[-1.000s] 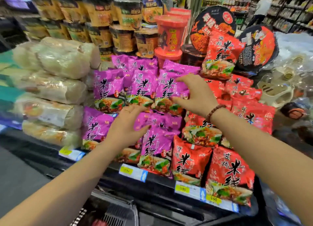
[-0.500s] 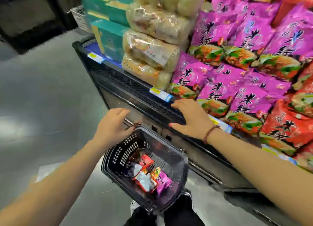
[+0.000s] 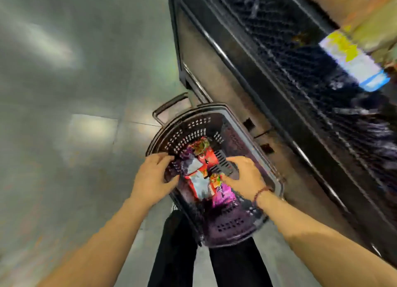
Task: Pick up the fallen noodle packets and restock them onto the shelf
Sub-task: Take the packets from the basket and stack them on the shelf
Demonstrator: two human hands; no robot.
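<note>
A dark plastic basket [image 3: 217, 117] stands on the floor against the shelf base. Inside lie several noodle packets: a red one [image 3: 207, 157], a red-and-white one [image 3: 196, 180] and a purple one [image 3: 223, 193]. Both of my hands are down in the basket. My left hand [image 3: 154, 177] hovers at the left side of the pile, fingers and thumb spread over a purple packet edge [image 3: 184, 160]. From the right, my right hand [image 3: 245, 177], with a bead bracelet at its wrist, lays its fingertips on the packets. Motion blur hides whether it grips one.
The black shelf unit [image 3: 279, 89] with a mesh front runs along the right, a yellow-and-white price tag [image 3: 352, 59] on its edge. Grey polished floor [image 3: 75, 114] spreads to the left. My legs in black trousers [image 3: 174, 254] stand just behind the basket.
My view has swung down from the stocked shelf to the basket. Both hands left the packets on the shelf, passed the basket rim and now reach in among the packets.
</note>
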